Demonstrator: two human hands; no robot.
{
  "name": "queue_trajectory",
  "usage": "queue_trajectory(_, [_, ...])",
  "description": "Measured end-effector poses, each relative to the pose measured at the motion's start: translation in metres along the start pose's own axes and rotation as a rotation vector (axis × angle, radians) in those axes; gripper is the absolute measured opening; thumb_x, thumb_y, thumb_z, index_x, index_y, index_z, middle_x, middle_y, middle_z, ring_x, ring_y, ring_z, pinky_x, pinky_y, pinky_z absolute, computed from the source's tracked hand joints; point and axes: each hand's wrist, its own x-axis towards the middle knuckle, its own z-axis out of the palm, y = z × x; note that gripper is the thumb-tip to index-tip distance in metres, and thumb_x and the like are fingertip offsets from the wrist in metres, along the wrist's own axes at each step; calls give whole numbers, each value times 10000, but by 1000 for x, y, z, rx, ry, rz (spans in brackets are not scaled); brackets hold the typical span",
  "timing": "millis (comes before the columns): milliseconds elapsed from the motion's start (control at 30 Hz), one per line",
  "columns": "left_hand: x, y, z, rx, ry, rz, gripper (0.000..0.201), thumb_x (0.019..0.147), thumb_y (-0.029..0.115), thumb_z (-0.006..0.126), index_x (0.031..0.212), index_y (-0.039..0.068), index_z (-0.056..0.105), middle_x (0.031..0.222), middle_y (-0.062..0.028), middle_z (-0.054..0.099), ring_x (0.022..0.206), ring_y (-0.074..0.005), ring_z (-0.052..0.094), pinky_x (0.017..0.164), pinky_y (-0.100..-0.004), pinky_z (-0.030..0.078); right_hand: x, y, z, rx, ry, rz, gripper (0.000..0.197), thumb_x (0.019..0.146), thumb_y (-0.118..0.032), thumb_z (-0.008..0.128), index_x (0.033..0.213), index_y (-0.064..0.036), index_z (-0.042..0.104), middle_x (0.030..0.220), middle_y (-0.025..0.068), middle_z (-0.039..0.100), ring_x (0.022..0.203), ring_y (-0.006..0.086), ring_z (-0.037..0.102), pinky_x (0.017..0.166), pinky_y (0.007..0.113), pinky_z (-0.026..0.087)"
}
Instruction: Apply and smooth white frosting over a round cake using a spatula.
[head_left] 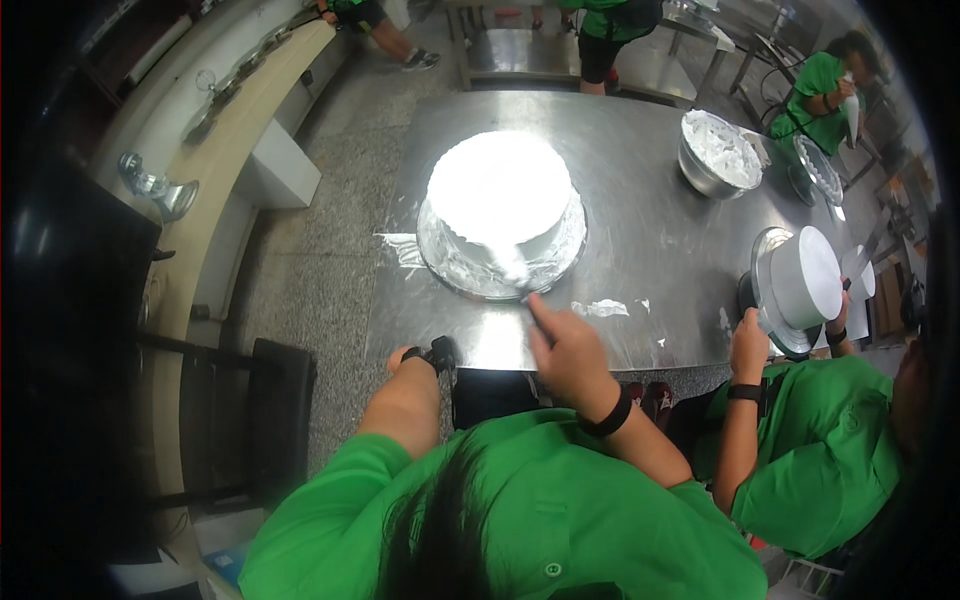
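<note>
A round cake (500,185) coated in white cream stands on a metal turntable (450,270) smeared with cream. My right hand (575,355) is closed around the dark handle of a spatula (513,268). Its cream-covered, blurred blade is at the near side of the cake, over the turntable's rim; whether it touches the cake I cannot tell. My left hand (398,358) is low by the table's near edge, apart from the cake. A black watch and the wrist stand in front of it, so its fingers are mostly hidden.
Smears of cream (600,307) lie on the steel table (640,240). A metal bowl of cream (720,155) stands at the back right. On my right, a co-worker in green holds another white cake (805,278) on a stand. A wooden counter (250,120) runs along the left.
</note>
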Motion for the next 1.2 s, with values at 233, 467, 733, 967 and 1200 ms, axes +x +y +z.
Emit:
queue_trajectory(233, [68, -5, -18, -130, 153, -8, 223, 867, 55, 504, 934, -70, 676, 941, -217, 690, 847, -323, 688, 672, -408, 535, 2, -26, -6, 210, -100, -186, 407, 813, -94, 626, 1218, -84, 589, 734, 152, 577, 670, 335, 578, 613, 416, 473])
queue_trajectory(467, [-32, 6, -17, 117, 20, 126, 223, 871, 70, 511, 931, -59, 682, 902, -203, 695, 811, -309, 693, 645, -398, 534, 28, 35, -34, -23, 158, 124, 372, 819, -80, 628, 1188, -38, 607, 750, 176, 592, 677, 337, 581, 615, 412, 462])
queue_trajectory(733, [-57, 7, -22, 0, -27, 139, 215, 845, 39, 512, 936, -47, 686, 905, -207, 692, 814, -337, 692, 642, -419, 544, -4, -8, -1, 15, -55, -20, 358, 823, -132, 632, 1179, -98, 616, 740, 157, 566, 689, 351, 576, 625, 431, 473])
queue_trajectory(967, [-61, 9, -16, 64, -12, 54, 262, 887, 154, 499, 951, 7, 706, 989, -141, 695, 869, -272, 681, 726, -366, 520, 22, 29, -31, 14, 209, -77, 386, 826, -74, 619, 1211, -54, 598, 764, 172, 600, 667, 326, 578, 614, 394, 473])
queue_trajectory(1200, [-50, 6, -12, 30, -72, 56, 281, 888, 144, 496, 1025, -28, 671, 1019, -179, 679, 912, -304, 674, 742, -387, 530, 18, 38, -9, -58, 132, 24, 376, 830, -116, 621, 1201, -55, 597, 744, 175, 584, 658, 337, 584, 599, 415, 473])
